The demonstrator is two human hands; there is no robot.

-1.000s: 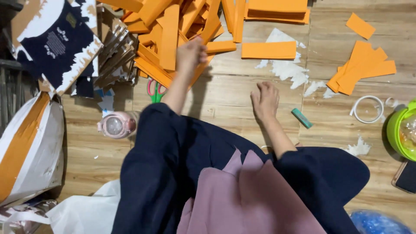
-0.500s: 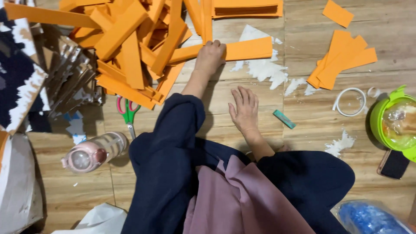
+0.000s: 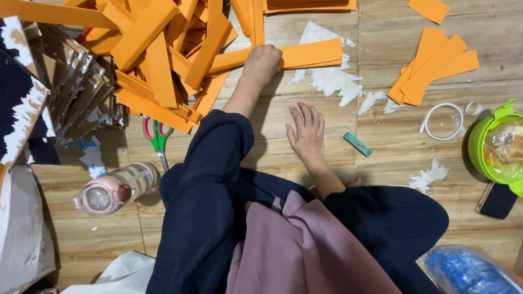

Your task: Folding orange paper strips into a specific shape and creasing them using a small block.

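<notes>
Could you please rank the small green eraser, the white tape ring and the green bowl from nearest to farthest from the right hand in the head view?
From the right hand:
1. Small green eraser, just right of it.
2. White tape ring, farther right.
3. Green bowl, at the right edge.

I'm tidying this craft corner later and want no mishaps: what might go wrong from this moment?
The left hand grips an orange paper strip at the edge of a loose pile of strips; a tug may drag others along. The scissors lie beside the knee, so a shifting leg might hit them. The bottle lies on its side and may roll.
</notes>
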